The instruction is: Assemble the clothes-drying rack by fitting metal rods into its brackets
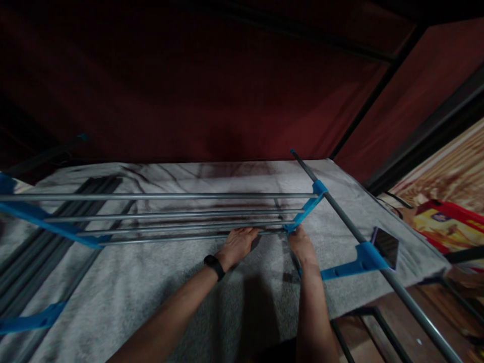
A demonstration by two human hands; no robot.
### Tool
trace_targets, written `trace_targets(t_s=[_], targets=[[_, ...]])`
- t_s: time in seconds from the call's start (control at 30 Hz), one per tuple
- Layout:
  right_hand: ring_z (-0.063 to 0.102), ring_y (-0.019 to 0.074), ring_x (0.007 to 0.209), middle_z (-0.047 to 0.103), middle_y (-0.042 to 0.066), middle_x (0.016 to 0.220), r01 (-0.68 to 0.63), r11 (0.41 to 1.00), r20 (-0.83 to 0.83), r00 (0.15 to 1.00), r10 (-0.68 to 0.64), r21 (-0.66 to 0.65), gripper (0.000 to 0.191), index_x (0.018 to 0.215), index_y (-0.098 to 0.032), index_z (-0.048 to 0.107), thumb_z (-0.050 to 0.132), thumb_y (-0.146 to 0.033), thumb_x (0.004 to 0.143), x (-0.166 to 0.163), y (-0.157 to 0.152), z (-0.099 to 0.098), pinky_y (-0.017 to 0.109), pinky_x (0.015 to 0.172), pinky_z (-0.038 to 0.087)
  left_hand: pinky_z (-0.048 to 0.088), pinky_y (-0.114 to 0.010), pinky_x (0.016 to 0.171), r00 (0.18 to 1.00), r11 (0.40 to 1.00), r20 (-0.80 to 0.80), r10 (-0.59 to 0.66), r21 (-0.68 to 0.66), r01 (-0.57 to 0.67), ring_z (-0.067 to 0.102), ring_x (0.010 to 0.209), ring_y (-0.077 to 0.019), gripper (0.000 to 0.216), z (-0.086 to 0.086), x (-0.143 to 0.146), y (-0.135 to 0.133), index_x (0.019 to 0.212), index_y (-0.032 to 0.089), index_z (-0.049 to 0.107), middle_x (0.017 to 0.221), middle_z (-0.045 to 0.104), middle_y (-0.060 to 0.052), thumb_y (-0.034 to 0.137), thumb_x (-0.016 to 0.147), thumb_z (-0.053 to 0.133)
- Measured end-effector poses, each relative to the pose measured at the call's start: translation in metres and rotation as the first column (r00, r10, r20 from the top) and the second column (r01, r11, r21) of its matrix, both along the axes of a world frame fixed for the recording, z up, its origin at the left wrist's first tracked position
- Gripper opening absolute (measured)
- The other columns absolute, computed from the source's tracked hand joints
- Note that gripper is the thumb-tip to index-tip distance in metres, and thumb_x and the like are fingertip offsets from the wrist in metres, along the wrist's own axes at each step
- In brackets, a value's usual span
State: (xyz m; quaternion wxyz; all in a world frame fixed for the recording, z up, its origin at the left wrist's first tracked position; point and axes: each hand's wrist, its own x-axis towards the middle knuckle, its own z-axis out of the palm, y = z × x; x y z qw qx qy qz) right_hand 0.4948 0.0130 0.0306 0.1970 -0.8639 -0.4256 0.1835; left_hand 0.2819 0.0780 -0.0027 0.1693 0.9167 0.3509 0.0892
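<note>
A rack of several grey metal rods (174,217) joined by blue plastic connectors lies over a grey marbled cloth (132,282). My left hand (238,244), a black band at its wrist, wraps its fingers round the nearest rod close to its right end. My right hand (300,244) grips the blue connector (306,209) where that rod meets it. A long grey pole (340,212) runs diagonally through the connector toward the lower right.
A phone (386,246) lies at the cloth's right edge by another blue connector (357,262). Loose grey rods (34,257) lie at the left. Dark red fabric walls stand behind. A red and yellow box (446,224) sits on the patterned floor at right.
</note>
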Motion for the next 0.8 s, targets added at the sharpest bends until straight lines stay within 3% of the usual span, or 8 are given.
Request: trace_targets(t_s=[0.33, 0.8], targets=[[0.07, 0.0224, 0.098, 0.074, 0.013, 0.102, 0.001, 1.0, -0.037, 0.999, -0.001, -0.001, 0.045, 0.131, -0.016, 0.058, 0.037, -0.01, 0.092, -0.0049, 0.0007, 0.0086, 0.028, 0.08, 0.047, 0.049, -0.034, 0.095, 0.999, 0.999, 0.032, -0.015, 0.037, 0.013, 0.069, 0.109, -0.0221, 0.035, -0.0024, -0.0025, 0.0036, 0.129, 0.02, 0.063, 0.116, 0.074, -0.008, 0.019, 0.103, 0.039], [0.072, 0.0217, 0.096, 0.075, 0.012, 0.104, -0.015, 1.0, -0.032, 0.999, 0.015, -0.006, 0.048, 0.132, -0.017, 0.059, 0.041, -0.009, 0.088, -0.0028, 0.0024, 0.005, 0.027, 0.081, 0.05, 0.05, -0.035, 0.093, 0.998, 1.0, 0.063, 0.005, 0.002, -0.005, 0.07, 0.109, -0.0231, 0.035, 0.0066, -0.006, 0.002, 0.131, 0.022, 0.063, 0.122, 0.074, -0.008, 0.019, 0.103, 0.042]])
